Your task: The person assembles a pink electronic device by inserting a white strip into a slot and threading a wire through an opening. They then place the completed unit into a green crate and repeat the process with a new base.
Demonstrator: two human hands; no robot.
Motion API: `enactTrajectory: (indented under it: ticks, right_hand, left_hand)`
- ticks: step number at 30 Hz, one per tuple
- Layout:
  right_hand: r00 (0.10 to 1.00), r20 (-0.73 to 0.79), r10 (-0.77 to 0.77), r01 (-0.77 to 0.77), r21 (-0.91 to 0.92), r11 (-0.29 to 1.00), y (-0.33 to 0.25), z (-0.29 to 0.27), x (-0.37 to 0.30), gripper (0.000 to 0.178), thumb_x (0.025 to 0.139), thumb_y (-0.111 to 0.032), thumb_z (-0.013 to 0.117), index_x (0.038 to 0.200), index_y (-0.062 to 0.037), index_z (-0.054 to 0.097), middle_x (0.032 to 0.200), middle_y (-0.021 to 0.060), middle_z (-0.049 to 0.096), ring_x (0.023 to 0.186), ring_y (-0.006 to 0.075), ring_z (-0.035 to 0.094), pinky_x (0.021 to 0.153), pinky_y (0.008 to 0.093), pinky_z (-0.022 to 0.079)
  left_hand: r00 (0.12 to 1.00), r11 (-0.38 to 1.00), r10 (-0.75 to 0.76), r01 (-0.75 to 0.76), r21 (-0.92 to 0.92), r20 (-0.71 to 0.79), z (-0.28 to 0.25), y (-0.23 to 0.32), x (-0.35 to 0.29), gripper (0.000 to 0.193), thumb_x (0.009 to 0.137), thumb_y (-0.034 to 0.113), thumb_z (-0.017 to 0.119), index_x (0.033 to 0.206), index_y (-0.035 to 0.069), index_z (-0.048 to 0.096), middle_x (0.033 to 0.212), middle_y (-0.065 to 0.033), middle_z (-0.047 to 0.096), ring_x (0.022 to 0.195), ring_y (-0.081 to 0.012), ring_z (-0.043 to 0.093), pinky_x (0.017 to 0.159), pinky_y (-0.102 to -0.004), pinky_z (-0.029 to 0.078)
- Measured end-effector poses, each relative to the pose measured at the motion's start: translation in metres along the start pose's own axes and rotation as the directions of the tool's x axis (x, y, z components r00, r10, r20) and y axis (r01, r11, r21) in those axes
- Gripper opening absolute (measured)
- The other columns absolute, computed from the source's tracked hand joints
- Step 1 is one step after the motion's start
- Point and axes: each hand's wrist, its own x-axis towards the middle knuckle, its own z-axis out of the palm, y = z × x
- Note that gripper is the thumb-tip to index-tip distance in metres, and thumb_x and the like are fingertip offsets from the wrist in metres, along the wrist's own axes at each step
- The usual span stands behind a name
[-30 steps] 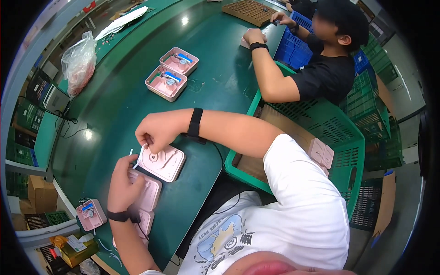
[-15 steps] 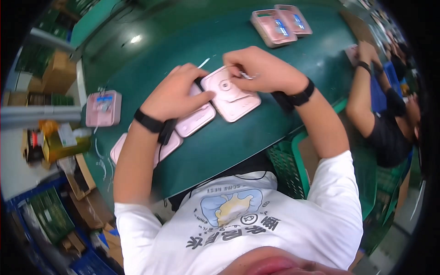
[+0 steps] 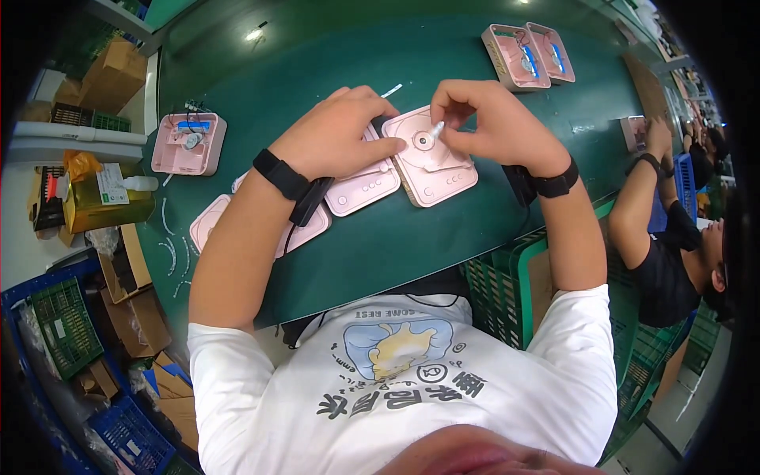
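Note:
A pink, rounded-square case (image 3: pixel 445 178) lies on the green table in front of me, a round hub in its face. My left hand (image 3: pixel 340 134) grips its left edge, thumb on top near the hub and fingers mostly hidden behind the far side. Between the thumb and forefinger of my right hand (image 3: pixel 495 127) is a small, pale, pointed piece (image 3: pixel 437 130), its tip right by the hub. Under and beside my left hand lies a second pink case (image 3: pixel 364 190). More pink cases (image 3: pixel 313 232) lie partly beneath my left forearm.
At the left stands an opened pink case (image 3: pixel 187 146) with wires and a blue part inside. Two more opened cases (image 3: pixel 518 59) sit at the back right. Clear curved strips (image 3: pixel 168 255) lie at the left edge. A green crate (image 3: pixel 499 293) stands below the table; a co-worker (image 3: pixel 669 237) works at right.
The pale piece in my right hand has come closer to the hub, and the fingers have turned so it shows more. My left hand stays at the case. The whole view has shifted.

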Motion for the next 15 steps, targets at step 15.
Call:
enactTrajectory:
  ticks: [15]
  right_hand:
    - [0.996, 0.076, 0.036, -0.024, -0.148, 0.989, -0.011, 0.007, -0.001, 0.016, 0.085, 0.002, 0.075, 0.100, -0.0002, 0.067, 0.090, 0.0066, 0.071, 0.084, 0.0204, 0.068, 0.082, 0.0329, 0.059]
  left_hand:
    - [1.000, 1.000, -0.020, 0.020, -0.014, -0.009, -0.003, -0.002, 0.004, 0.063, 0.099, 0.053, 0.083, 0.138, 0.004, 0.080, 0.138, -0.0181, 0.075, 0.135, -0.0362, 0.066, 0.115, -0.0446, 0.055]
